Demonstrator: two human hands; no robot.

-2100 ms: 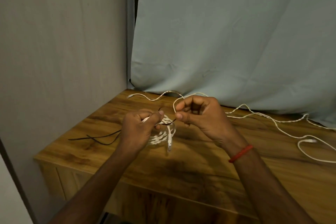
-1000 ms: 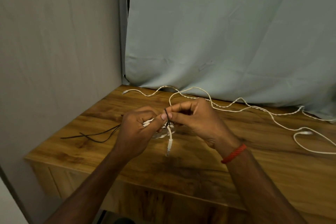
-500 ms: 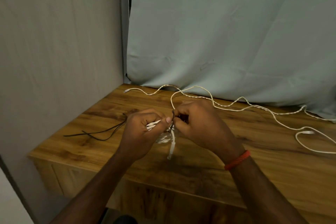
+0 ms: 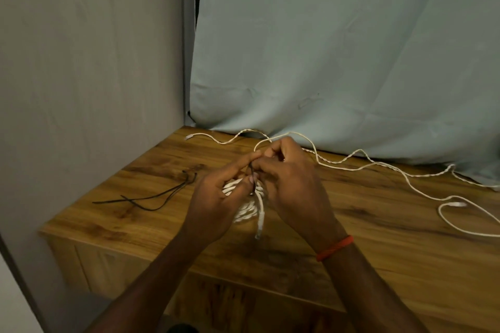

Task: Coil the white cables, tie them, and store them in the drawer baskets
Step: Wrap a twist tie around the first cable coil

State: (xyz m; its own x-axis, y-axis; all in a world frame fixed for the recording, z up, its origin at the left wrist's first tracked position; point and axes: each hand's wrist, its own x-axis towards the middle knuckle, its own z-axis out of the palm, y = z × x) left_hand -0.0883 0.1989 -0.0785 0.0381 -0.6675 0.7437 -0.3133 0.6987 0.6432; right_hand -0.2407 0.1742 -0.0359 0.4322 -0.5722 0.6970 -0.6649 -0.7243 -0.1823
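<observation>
Both hands meet above the middle of the table (image 4: 365, 246), grips close together, fingertips almost touching.

Left hand (image 4: 216, 203): grip closed round the coiled white cable (image 4: 244, 211). Fingers curl over the bundle's upper edge and the index finger stretches forward toward the other hand.

Right hand (image 4: 293, 189): grip closed in a pinch on the black tie (image 4: 252, 174). The tie shows as a thin dark strand running down across the top of the coil, between the two hands. Fingers cover the spot, so it cannot be told whether it is knotted. Red thread band (image 4: 335, 247) on this wrist.

The coil sits low between the palms; it cannot be told whether it touches the wood or hangs just clear. One free end drops from it, plug (image 4: 259, 232) pointing down toward the near edge.

Left of the hands, spare black ties (image 4: 151, 197) lie crossed on the table, well apart from the coil.

Behind and right of the hands, loose white cables (image 4: 359, 167) trail uncoiled over the table along the foot of a pale blue cloth (image 4: 338, 48). One plug end lies near the far left corner and one open loop (image 4: 460, 227) near the right edge of view.

A grey panel (image 4: 81, 62) stands along the table's left side
</observation>
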